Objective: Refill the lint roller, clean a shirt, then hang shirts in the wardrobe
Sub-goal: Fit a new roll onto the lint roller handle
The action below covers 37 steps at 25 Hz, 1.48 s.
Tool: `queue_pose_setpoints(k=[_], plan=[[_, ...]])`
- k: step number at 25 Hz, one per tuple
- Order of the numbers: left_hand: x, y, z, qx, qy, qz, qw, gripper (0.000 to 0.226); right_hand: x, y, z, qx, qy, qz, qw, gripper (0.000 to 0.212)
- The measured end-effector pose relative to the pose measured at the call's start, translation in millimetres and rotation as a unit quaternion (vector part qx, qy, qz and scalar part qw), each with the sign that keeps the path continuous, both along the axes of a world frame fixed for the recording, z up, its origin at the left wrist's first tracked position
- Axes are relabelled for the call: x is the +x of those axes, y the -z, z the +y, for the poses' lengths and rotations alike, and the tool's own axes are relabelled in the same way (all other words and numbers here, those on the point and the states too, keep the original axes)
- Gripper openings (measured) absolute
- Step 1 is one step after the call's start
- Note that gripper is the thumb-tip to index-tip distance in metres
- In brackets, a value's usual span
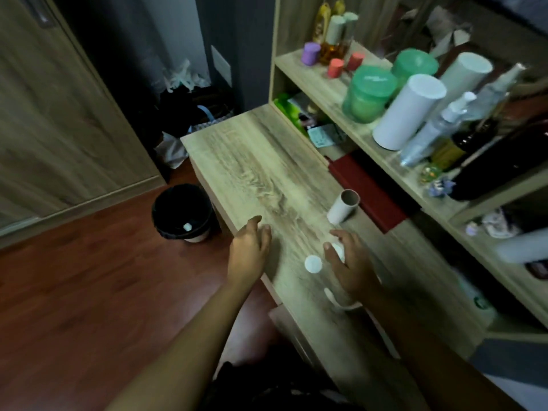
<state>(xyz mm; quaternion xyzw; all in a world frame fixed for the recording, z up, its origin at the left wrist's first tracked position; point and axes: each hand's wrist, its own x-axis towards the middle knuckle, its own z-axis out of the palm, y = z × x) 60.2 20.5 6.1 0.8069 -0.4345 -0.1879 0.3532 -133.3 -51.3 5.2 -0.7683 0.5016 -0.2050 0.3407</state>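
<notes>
The right hand (351, 262), its grip seemingly closing on the lint roller (338, 252), lay just below the empty tube (344, 207); the left hand (250, 247) was spread open.

2 bare forearms (189, 330) (no sleeves), ringless.

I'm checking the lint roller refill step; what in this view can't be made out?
Head view only:
- White lint roller: mostly hidden under the right hand, so grip unclear.
- Small white object in the black bin: too small to identify.
- Shelf bottle labels: blurred.
- Shirts, wardrobe interior: outside the frame.
</notes>
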Motion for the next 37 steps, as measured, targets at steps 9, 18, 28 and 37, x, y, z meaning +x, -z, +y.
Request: queue_pose_setpoints(k=[9, 18, 28, 37], plan=[[-61.3, 26.7, -7.8, 0.076, 0.217, -0.081, 0.970, 0.042, -35.2, 12.8, -73.0, 0.038, 0.031, 0.020, 0.999, 0.075], [-75.1, 58.8, -5.2, 0.093, 0.289, -0.165, 0.938, 0.025, -6.3, 30.5, -109.8, 0.073, 0.028, -0.030, 0.997, 0.050], [-57.9, -10.0, -42.1, -0.106, 0.023, 0.028, 0.994, 0.015, -29.4, 2.2, -112.1, -0.019, -0.123, 0.022, 0.992, 0.054], [-66.0, -43.8, -53.8, -0.143, 0.013, 0.159, 0.977, 0.016, -23.2, -29.5, -103.0, -0.058, -0.197, 0.037, 0.978, 0.059]])
